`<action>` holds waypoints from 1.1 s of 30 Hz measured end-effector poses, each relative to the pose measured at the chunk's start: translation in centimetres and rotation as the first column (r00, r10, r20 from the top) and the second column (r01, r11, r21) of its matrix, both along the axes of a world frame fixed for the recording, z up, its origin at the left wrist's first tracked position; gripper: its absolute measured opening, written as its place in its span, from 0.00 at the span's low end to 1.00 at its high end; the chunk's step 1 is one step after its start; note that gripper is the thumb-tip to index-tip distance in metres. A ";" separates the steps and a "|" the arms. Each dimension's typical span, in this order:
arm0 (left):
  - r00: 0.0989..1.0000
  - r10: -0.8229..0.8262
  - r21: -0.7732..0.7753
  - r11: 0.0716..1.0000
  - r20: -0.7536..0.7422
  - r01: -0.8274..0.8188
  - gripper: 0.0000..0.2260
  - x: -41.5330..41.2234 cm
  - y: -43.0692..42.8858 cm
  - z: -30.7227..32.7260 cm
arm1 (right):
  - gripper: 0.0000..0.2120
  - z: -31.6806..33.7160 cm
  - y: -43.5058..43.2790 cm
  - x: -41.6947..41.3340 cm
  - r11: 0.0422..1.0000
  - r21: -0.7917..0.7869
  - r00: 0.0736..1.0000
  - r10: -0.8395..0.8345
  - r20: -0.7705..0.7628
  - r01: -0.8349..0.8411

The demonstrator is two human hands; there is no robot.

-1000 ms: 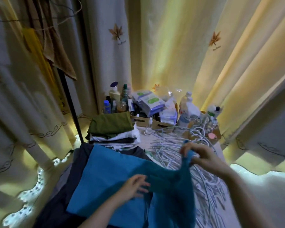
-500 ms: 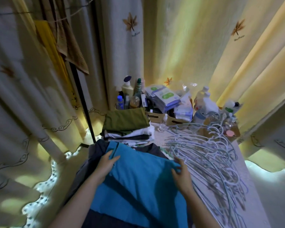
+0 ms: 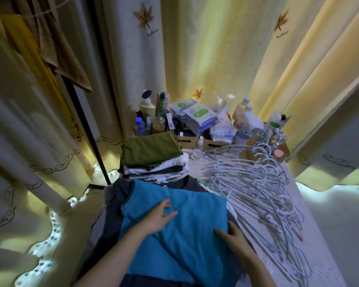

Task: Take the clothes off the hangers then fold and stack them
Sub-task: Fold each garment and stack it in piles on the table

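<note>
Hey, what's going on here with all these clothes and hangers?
A person is folding a blue garment laid over a dark garment. The left hand presses flat on its middle and the right hand rests at its right edge. Behind sits a stack of folded clothes with a green piece on top, and a heap of empty hangers lies to the right.

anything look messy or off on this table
The empty hangers lie in a loose, tangled heap along the right side of the table. The folded stack behind the blue garment is uneven: its olive top piece sits skewed and white layers stick out to the right. Nothing looks spilled or torn.
</note>
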State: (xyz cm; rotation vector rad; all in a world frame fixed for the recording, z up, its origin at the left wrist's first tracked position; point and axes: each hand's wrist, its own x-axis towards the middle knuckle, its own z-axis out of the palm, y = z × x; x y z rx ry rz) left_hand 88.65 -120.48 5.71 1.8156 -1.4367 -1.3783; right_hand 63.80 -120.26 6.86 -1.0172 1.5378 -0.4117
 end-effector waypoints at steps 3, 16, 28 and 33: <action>0.942 0.241 0.181 0.963 -0.232 -0.201 0.19 0.4 -0.7 1.0 | 0.23 1.8 0.1 3.5 0.999 -0.034 0.971 0.007 0.237 0.001; 0.902 0.425 0.002 0.905 -0.075 -0.426 0.13 12.0 -1.7 -1.9 | 0.06 -2.4 -0.3 17.5 0.954 -0.299 0.998 0.004 -0.057 -0.021; 0.938 -0.216 -0.160 0.951 0.270 0.265 0.47 12.1 -5.2 2.5 | 0.15 -1.6 1.5 13.9 0.960 -0.071 0.934 0.279 0.224 -0.269; 0.895 -0.446 0.003 0.895 -0.028 0.446 0.51 12.3 -4.7 2.5 | 0.17 5.9 -2.5 10.9 0.651 -0.393 0.703 0.711 0.017 -0.649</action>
